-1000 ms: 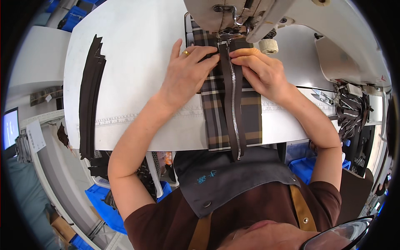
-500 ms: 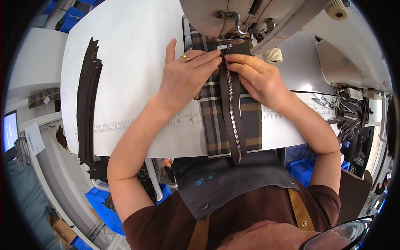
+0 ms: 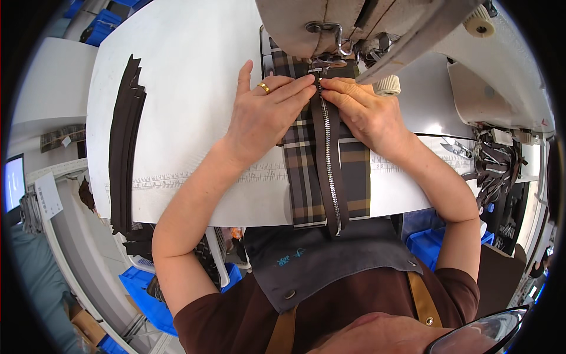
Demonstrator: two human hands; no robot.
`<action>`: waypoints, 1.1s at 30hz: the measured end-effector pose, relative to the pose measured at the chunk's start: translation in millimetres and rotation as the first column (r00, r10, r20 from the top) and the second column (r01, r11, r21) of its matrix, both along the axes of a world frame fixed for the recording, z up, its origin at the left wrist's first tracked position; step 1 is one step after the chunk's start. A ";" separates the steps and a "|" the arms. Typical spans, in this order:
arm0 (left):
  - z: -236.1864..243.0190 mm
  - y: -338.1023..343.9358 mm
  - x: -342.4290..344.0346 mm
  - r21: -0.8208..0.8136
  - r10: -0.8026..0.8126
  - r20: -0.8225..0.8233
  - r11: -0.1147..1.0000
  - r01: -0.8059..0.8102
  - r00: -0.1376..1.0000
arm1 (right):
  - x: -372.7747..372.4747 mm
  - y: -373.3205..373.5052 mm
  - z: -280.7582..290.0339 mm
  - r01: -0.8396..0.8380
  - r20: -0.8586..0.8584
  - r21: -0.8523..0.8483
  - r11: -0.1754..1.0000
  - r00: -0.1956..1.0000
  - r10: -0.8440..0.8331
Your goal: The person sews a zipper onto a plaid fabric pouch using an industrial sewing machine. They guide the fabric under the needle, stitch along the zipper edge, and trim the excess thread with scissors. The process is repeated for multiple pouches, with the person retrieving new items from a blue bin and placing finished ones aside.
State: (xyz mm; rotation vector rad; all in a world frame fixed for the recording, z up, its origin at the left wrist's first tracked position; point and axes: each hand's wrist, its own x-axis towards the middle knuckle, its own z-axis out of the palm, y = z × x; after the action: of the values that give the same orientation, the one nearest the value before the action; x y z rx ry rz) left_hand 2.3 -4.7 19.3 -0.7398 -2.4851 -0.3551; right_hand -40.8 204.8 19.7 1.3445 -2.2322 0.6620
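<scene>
A dark brown zipper [image 3: 329, 165] with silver metal teeth lies lengthwise over a strip of plaid fabric [image 3: 356, 194]. Its far end reaches the presser foot [image 3: 319, 66] of a sewing machine [image 3: 295, 26]. My left hand [image 3: 259, 118] rests flat on the zipper's left side, fingers outstretched, fingertips just short of the foot, thumb spread away. On the other side, my right hand [image 3: 377, 118] pinches the zipper's right edge between thumb and fingers close to the foot. The zipper's near end hangs past the table edge by my apron.
A stack of dark brown strips [image 3: 125, 147] lies on the white table [image 3: 177, 88] at the left. Small scissors or snips [image 3: 457, 147] and a bundle of zippers [image 3: 498, 159] are at the right. Blue bins [image 3: 425, 242] stand below the table edge.
</scene>
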 end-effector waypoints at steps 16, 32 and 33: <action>-9.0 -0.2 -0.2 0.029 0.001 0.103 1.000 -0.004 0.995 | -0.8 2.3 9.0 -0.045 0.226 0.044 0.998 0.974 0.034; 14.7 -199.1 129.3 0.053 0.650 0.420 0.680 -0.732 0.634 | 4.4 1.0 12.0 0.003 0.084 0.100 0.995 0.996 -0.011; 10.7 -190.4 135.2 0.047 0.649 0.419 0.683 -0.729 0.635 | 5.1 0.9 12.3 0.003 0.094 0.098 0.995 0.995 -0.012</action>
State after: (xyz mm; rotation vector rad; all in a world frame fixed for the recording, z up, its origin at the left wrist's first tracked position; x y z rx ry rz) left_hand 137.4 -195.1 30.1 0.4597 -2.7822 -0.4837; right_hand -35.7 205.7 32.0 1.3771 -2.3719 0.6331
